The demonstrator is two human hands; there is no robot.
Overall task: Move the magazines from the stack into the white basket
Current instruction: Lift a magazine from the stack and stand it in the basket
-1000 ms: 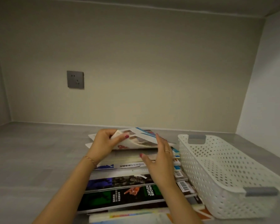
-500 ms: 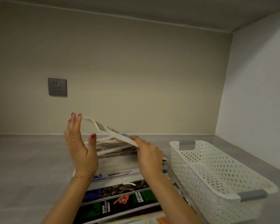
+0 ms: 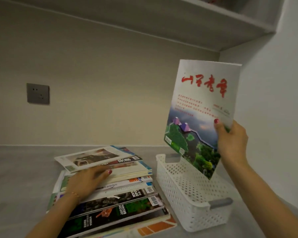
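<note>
A fanned stack of magazines (image 3: 113,182) lies on the grey counter at centre. My left hand (image 3: 88,181) rests flat on the stack, fingers straight, just under the top magazine. My right hand (image 3: 230,141) grips the lower right edge of a white magazine (image 3: 201,107) with red characters and a landscape photo. That magazine stands upright in the air, its lower corner hanging over the white perforated basket (image 3: 187,203). The basket sits right of the stack and I see nothing inside it.
A grey wall socket (image 3: 37,93) is on the back wall at left. A side wall (image 3: 273,100) rises close behind the basket on the right, and a shelf underside (image 3: 162,19) spans overhead. Grey counter (image 3: 21,177) stretches left of the stack.
My right hand has lifted the top magazine off the stack and carried it up and right over the basket. My left hand let go of it and dropped onto the stack.
</note>
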